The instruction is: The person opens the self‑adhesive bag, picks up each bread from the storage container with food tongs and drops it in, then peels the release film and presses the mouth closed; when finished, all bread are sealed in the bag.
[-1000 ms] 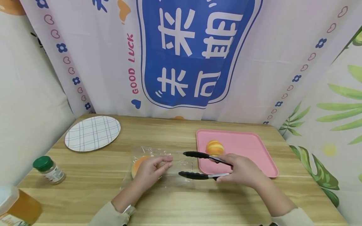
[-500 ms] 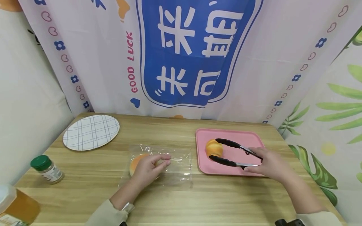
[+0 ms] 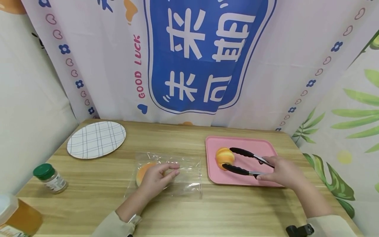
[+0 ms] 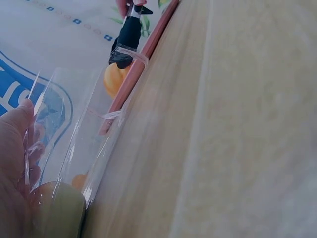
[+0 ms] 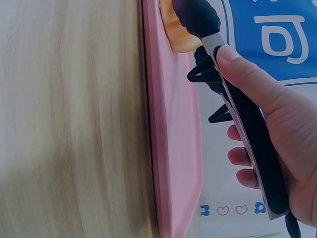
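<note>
My left hand pinches the upper layer of a clear plastic bag lying on the table. Inside the bag is a round bun, partly hidden by that hand. My right hand grips black-tipped tongs, whose arms are spread apart. A striped, golden bread roll sits at the left of a pink tray. The tongs' tips reach the roll's right side, one at the far side and one at the near side; whether they touch it I cannot tell.
An oval checked plate lies at the back left of the wooden table. A green-lidded spice jar and a tub of amber contents stand at the left. A printed curtain hangs behind.
My right hand has carried the tongs rightward from over the bag to the bread roll on the tray. The left hand has stayed at the bag.
</note>
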`<state>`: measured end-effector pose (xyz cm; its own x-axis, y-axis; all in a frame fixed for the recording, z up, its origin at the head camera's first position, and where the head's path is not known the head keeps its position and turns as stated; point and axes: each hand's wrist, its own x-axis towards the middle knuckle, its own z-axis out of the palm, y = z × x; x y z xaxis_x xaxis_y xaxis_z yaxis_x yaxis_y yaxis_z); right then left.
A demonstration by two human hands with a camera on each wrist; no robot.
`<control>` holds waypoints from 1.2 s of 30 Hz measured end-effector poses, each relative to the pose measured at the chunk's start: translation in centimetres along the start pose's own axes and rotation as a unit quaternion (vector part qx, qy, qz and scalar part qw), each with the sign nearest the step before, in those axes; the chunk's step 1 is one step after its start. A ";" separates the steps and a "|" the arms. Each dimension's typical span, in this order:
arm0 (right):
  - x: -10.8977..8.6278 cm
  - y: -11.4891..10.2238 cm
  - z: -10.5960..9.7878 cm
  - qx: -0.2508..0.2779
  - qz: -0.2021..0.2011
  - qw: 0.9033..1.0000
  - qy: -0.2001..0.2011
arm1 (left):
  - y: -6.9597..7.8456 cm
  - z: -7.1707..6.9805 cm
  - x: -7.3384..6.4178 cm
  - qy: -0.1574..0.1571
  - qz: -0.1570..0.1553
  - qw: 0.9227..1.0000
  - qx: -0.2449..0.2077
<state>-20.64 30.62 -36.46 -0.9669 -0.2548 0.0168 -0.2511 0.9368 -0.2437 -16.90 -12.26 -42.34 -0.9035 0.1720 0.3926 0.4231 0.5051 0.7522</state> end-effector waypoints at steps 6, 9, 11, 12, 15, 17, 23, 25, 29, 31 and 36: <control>0.0 0.1 0.4 0.011 0.003 1.000 -0.003 | -0.1 0.2 -0.1 0.007 0.006 1.000 0.003; -0.1 0.2 0.5 0.015 0.002 1.000 0.003 | -0.1 0.2 -0.1 0.010 0.007 1.000 0.004; -0.2 0.1 0.5 0.016 0.001 1.000 0.007 | -0.1 0.3 -0.1 0.011 0.008 1.000 0.005; -0.3 0.1 0.5 0.015 0.003 1.000 0.009 | -0.1 0.3 -0.1 0.011 0.008 1.000 0.005; -0.6 0.1 0.5 0.013 0.004 1.000 0.015 | -0.2 0.3 -0.1 0.013 0.010 1.000 0.007; -0.8 0.0 0.5 0.016 0.001 1.000 0.020 | -0.2 0.3 -0.1 0.014 0.013 1.000 0.009; -1.7 -0.7 0.1 0.033 -0.019 0.998 0.045 | -0.3 0.4 -0.1 0.020 0.023 0.999 0.015; -2.1 -1.0 0.0 0.034 -0.026 0.998 0.052 | -0.3 0.4 -0.1 0.020 0.022 0.999 0.017; -2.6 -2.0 -0.1 0.030 -0.040 0.997 0.051 | -0.2 0.3 -0.1 0.016 0.016 1.000 0.016; -2.8 -2.5 -0.2 0.030 -0.041 0.998 0.043 | -0.2 0.3 -0.1 0.014 0.015 1.000 0.015; -2.9 -3.6 -0.4 0.041 -0.049 0.998 0.024 | -0.2 0.2 0.0 0.012 0.010 1.000 0.012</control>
<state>-16.90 28.09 -35.27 -0.9397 -0.3296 0.0909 -0.3410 0.8848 -0.3177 -16.98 -12.13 -42.59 -0.8924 0.1625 0.4209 0.4397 0.5225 0.7305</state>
